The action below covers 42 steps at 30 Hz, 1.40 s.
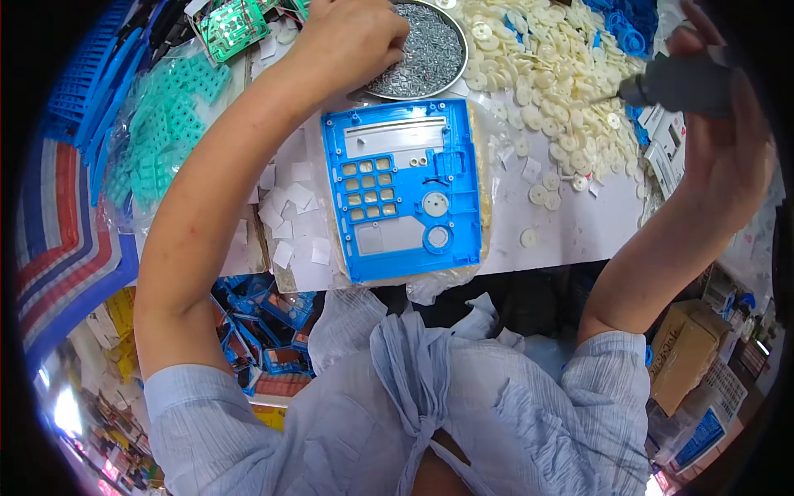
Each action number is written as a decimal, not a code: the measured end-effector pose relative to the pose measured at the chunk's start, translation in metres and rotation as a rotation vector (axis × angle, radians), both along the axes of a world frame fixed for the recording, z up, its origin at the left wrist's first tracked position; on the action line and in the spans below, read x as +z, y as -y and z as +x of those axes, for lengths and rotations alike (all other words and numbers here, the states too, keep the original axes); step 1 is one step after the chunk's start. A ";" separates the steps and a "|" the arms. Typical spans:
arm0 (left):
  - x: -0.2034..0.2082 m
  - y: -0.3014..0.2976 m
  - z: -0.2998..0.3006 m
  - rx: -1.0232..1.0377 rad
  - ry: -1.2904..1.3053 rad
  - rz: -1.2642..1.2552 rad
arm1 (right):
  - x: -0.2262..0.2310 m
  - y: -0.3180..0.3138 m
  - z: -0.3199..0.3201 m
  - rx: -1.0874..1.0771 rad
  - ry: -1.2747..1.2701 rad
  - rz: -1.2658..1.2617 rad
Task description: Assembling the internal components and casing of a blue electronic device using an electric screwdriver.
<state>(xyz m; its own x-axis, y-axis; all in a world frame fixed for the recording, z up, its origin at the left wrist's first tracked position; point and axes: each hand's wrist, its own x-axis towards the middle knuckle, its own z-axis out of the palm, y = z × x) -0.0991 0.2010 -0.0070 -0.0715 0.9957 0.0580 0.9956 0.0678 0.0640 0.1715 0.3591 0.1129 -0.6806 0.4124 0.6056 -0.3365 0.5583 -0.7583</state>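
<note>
My left hand (347, 37) is at 11 o'clock, fingers bunched down into the screw dish (447, 58); I cannot tell whether a screw is pinched, the fingertips are hidden; my right hand (728, 140) is at 2 o'clock, clamped round the grey driver (674, 83), bit aimed toward 9 o'clock, clear of the work.

Blue panel (403, 188) lies flat at centre on a foam pad (482, 178), inside face up; long axis runs 12 to 6, window slot at the 12 end, two round bosses toward 5; keypad grid sits left of middle; it tilts slightly, top leaning toward 11.

Step, as I judge it: picking a screw, driver parked and waiting; nothing is being fastened in the panel right now.

Next move calls for one screw lifted free of the heap, carried to a boss, stood upright; then the driver swung in from 2 and dropped straight down on it; a slant would skid the bit across the plastic.

Around: white discs (546, 66) heaped at 1 o'clock; paper squares (289, 215) at 9; teal pads (174, 116) in a bag at 10; green board (236, 25) at 11.
</note>
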 end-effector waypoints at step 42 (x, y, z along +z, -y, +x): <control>0.021 0.113 0.087 -0.140 0.712 0.332 | -0.033 0.091 -0.034 0.851 0.022 -0.473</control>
<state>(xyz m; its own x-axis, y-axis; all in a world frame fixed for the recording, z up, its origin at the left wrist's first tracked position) -0.0122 0.0875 0.0143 -0.0785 0.9368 0.3410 0.7060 -0.1893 0.6825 0.1374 0.2683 0.0796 -0.8727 -0.0257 0.4877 -0.4697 -0.2290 -0.8526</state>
